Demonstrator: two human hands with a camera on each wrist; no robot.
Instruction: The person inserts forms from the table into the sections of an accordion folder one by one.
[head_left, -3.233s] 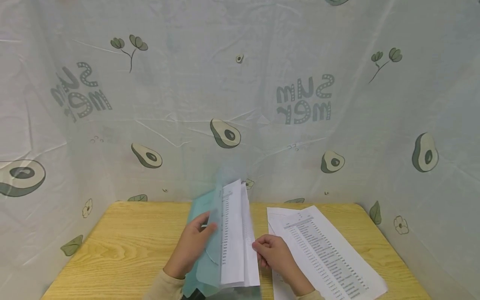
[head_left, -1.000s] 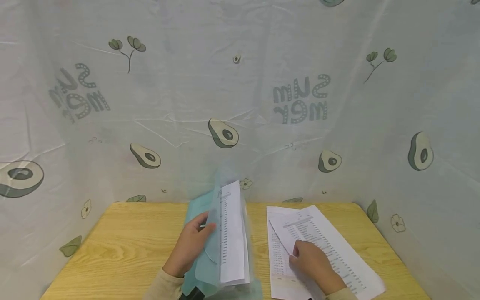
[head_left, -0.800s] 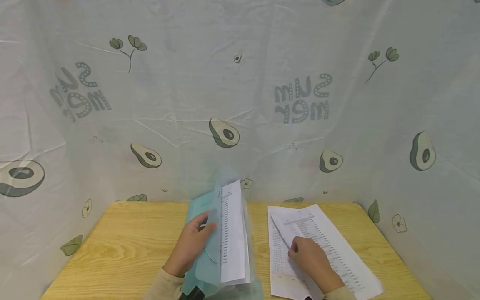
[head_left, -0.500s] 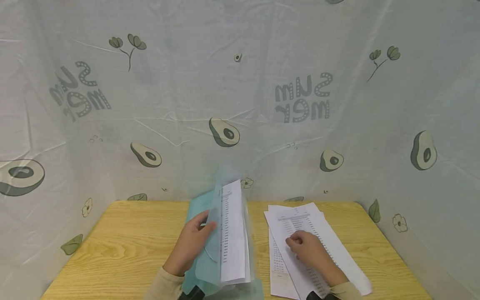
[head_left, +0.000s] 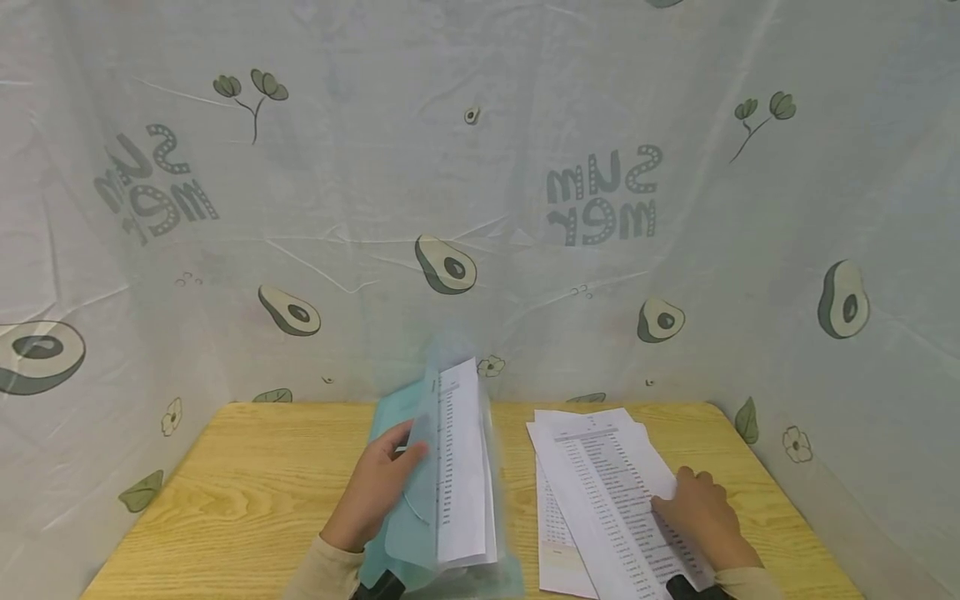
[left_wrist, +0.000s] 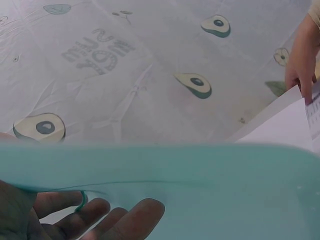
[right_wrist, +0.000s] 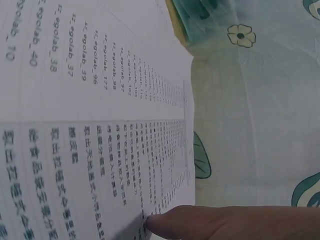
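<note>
My left hand [head_left: 377, 481] grips a translucent teal document folder [head_left: 416, 508] at its cover, and the fingers show against the plastic in the left wrist view. The folder stands partly opened, with white printed sheets [head_left: 462, 467] inside. To the right lies a loose, fanned pile of printed paper sheets [head_left: 600, 483]. Over the pile's right edge is my right hand [head_left: 701, 512]. In the right wrist view one straight digit, seemingly the thumb [right_wrist: 185, 222], touches the top sheet [right_wrist: 100, 107]. Its other fingers are out of sight there.
Everything rests on a light wooden table [head_left: 262, 475]. Behind and at both sides hangs a pale curtain [head_left: 360, 167] printed with avocados, leaves and lettering. Dark wrist bands [head_left: 384, 586] show at the cuffs.
The right hand moved a sheet from the folder onto the right pile, let it go, then shifted right to the pile's edge. My left hand has kept holding the folder.
</note>
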